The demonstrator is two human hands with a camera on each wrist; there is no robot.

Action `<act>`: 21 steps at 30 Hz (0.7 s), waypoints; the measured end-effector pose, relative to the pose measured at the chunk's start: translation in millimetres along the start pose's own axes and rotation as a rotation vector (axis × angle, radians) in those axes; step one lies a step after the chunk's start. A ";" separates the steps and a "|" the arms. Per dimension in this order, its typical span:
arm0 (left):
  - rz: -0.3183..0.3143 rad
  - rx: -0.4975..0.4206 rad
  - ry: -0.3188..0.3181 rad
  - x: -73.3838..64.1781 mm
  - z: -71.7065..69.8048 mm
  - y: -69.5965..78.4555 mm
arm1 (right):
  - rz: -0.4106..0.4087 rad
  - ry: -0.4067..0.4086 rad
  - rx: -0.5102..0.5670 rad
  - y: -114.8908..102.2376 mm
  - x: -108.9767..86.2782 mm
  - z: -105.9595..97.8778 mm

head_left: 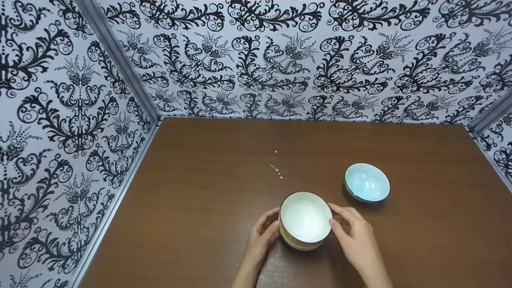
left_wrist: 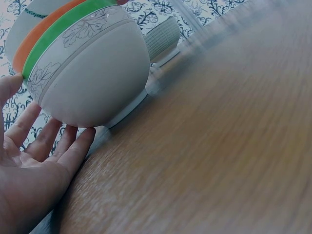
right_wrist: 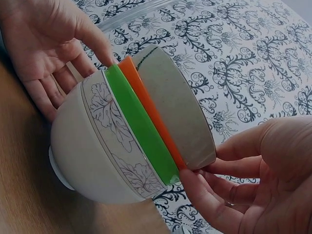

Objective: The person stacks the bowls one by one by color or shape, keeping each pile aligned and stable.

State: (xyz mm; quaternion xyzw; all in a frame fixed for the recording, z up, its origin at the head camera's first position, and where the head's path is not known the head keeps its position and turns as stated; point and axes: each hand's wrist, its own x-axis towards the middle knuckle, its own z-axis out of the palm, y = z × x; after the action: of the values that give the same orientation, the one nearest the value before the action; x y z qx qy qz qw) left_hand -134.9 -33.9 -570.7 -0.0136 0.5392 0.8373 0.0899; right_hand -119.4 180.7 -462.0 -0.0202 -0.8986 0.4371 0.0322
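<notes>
A stack of nested bowls stands on the table between both hands. Outermost is a white bowl (right_wrist: 92,146) with a leaf-patterned band; a green bowl (right_wrist: 136,122) and an orange bowl (right_wrist: 148,105) show as rims inside it. Uppermost sits a pale bowl (head_left: 306,216) with a thin dark rim, its inside bare. My left hand (head_left: 260,236) holds the stack's left side, thumb at the green rim and fingers against the white bowl. On the other side, my right hand (head_left: 356,236) pinches the pale bowl near its rim, fingertips by the orange edge.
A separate bowl (head_left: 367,182) with a light blue inside stands to the right, beyond my right hand. Small bright specks (head_left: 277,170) show on the brown table (head_left: 200,168) beyond the stack. Patterned walls (head_left: 280,60) border the table's back and sides.
</notes>
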 end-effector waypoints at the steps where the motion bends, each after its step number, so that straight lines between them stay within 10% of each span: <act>1: 0.001 -0.001 -0.005 0.1 -0.1 0.0 | -0.002 0.001 0.002 0.3 -0.2 -0.2; 21: -0.022 -0.026 0.009 0.0 0.7 1.1 | 0.011 0.019 0.113 12.2 0.0 -5.6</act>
State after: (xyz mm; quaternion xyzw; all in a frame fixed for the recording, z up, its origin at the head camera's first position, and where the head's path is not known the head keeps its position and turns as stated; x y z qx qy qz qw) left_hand -135.1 -33.7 -569.5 -0.0243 0.5285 0.8431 0.0966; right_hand -118.9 192.6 -468.2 -0.0274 -0.8721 0.4870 0.0394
